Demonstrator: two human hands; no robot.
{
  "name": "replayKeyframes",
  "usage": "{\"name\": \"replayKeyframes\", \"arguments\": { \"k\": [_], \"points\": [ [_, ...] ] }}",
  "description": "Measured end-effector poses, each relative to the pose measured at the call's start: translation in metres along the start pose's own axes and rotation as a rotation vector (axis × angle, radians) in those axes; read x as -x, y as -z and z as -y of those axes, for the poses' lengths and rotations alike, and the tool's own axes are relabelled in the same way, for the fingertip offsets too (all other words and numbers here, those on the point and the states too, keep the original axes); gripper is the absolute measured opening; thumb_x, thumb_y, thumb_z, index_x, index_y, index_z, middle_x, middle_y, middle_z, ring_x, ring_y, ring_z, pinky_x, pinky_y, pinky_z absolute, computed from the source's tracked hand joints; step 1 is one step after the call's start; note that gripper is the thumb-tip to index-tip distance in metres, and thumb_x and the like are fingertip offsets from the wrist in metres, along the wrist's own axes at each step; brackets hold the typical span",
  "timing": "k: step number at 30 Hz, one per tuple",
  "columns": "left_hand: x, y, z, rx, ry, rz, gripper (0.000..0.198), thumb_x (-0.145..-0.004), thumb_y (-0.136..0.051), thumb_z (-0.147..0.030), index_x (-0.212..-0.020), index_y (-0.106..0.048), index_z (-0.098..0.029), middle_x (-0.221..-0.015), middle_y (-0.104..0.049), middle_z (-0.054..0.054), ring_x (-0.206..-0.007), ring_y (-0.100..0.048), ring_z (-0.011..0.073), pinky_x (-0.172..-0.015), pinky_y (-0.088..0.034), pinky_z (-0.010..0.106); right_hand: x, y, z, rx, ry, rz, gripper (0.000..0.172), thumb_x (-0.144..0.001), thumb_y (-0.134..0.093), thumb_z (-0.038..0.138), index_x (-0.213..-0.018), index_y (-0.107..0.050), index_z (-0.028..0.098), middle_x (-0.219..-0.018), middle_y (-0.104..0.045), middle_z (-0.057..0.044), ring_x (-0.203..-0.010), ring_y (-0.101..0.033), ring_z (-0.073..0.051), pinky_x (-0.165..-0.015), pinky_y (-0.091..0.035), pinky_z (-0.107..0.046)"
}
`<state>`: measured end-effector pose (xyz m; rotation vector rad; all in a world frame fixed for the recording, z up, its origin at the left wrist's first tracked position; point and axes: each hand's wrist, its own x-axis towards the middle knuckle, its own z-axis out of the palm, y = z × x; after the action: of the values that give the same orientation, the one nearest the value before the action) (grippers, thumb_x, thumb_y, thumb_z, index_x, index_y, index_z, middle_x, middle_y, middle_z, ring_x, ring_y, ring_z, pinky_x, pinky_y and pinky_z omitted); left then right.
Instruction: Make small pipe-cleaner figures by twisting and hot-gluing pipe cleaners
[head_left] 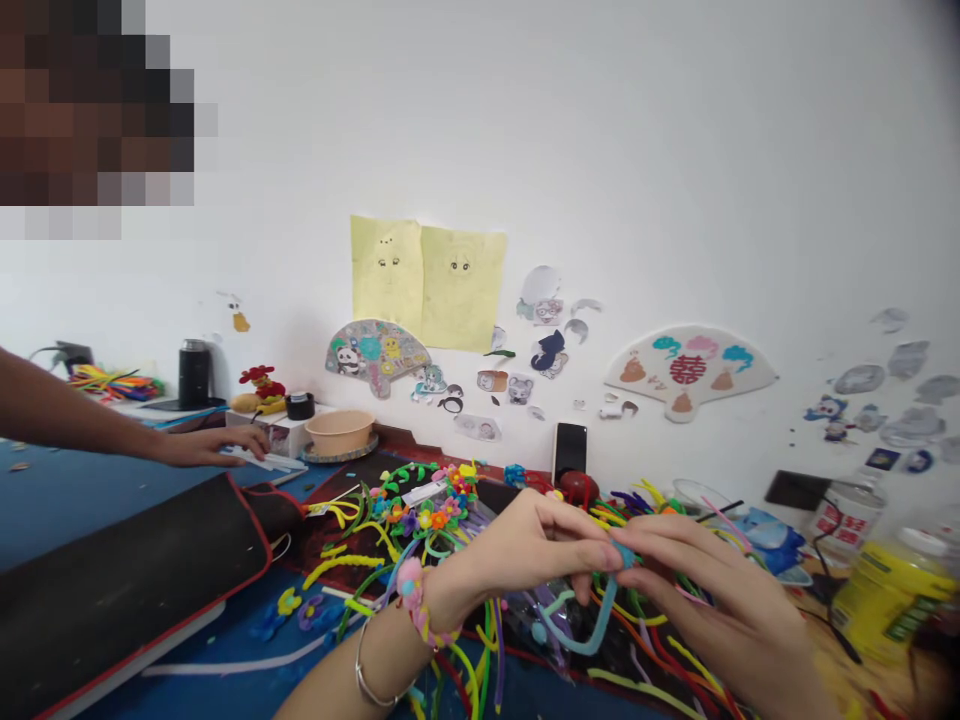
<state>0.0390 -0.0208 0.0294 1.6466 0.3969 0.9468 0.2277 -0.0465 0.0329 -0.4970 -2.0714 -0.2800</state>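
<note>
Between the fingertips of both hands is a light blue pipe cleaner (598,628), bunched up at the pinch and hanging below in a bent loop. My left hand (544,545) grips it between thumb and fingers; a pink and yellow braided bracelet (424,600) circles that wrist. From the other side my right hand (712,590) pinches the same bunched part, its fingers held close together. Beneath the hands lie many loose coloured pipe cleaners (352,570). Small pipe-cleaner flowers (427,515) are heaped left of my left hand.
Another person's hand (217,443) rests on white strips at the left. A rolled black mat (135,570) with red edging lies at front left. Behind stand a beige bowl (340,432) and a phone (570,452). A clear bottle (851,515) and a yellow container (892,595) stand right.
</note>
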Motion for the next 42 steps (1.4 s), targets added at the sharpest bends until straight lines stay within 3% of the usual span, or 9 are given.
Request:
{"name": "replayKeyframes", "arguments": {
  "k": [9,17,24,36,42],
  "points": [
    [0.002,-0.001,-0.009,-0.061,0.041,-0.037,0.031,-0.07,-0.069,-0.043,-0.067,-0.066,-0.012,-0.049,-0.055,-0.002,-0.043,-0.049,0.0075,-0.047,-0.038,0.02,0.002,-0.001,-0.002,-0.011,-0.023,0.02,0.019,-0.084,-0.061,0.019,-0.103,-0.064,0.023,-0.092,-0.067,-0.004,-0.079,-0.065,-0.015,-0.07,-0.055,-0.02],
    [0.005,0.002,-0.01,-0.038,-0.006,-0.105,0.028,-0.074,-0.067,-0.039,-0.067,-0.062,-0.012,-0.047,-0.052,-0.004,-0.041,-0.047,0.0064,-0.046,-0.037,0.019,-0.02,0.007,0.001,-0.006,-0.007,0.142,0.024,-0.085,-0.059,0.018,-0.108,-0.062,0.023,-0.097,-0.063,-0.006,-0.085,-0.063,-0.015,-0.071,-0.053,-0.021],
    [0.012,-0.005,-0.017,-0.089,-0.032,-0.094,0.028,-0.076,-0.066,-0.038,-0.068,-0.061,-0.012,-0.048,-0.053,-0.003,-0.041,-0.047,0.0061,-0.044,-0.035,0.018,-0.012,0.008,0.009,0.014,-0.019,0.144,0.029,-0.086,-0.058,0.018,-0.115,-0.058,0.022,-0.104,-0.059,-0.008,-0.094,-0.06,-0.017,-0.078,-0.051,-0.023],
    [0.016,-0.001,-0.023,-0.173,-0.058,-0.086,0.022,-0.081,-0.062,-0.033,-0.072,-0.062,-0.013,-0.06,-0.051,-0.003,-0.045,-0.049,0.0064,-0.047,-0.041,0.019,-0.018,0.002,0.024,-0.025,-0.05,-0.051,0.023,-0.082,-0.063,0.014,-0.105,-0.064,0.016,-0.094,-0.062,-0.008,-0.086,-0.06,-0.016,-0.072,-0.052,-0.023],
    [0.015,0.0,-0.024,-0.214,-0.065,-0.091,0.022,-0.081,-0.061,-0.033,-0.071,-0.062,-0.013,-0.062,-0.052,-0.002,-0.046,-0.05,0.0066,-0.048,-0.041,0.02,-0.018,0.001,0.023,-0.052,-0.056,-0.069,0.022,-0.08,-0.064,0.012,-0.102,-0.065,0.016,-0.092,-0.062,-0.008,-0.084,-0.06,-0.015,-0.071,-0.053,-0.024]
  ]
}}
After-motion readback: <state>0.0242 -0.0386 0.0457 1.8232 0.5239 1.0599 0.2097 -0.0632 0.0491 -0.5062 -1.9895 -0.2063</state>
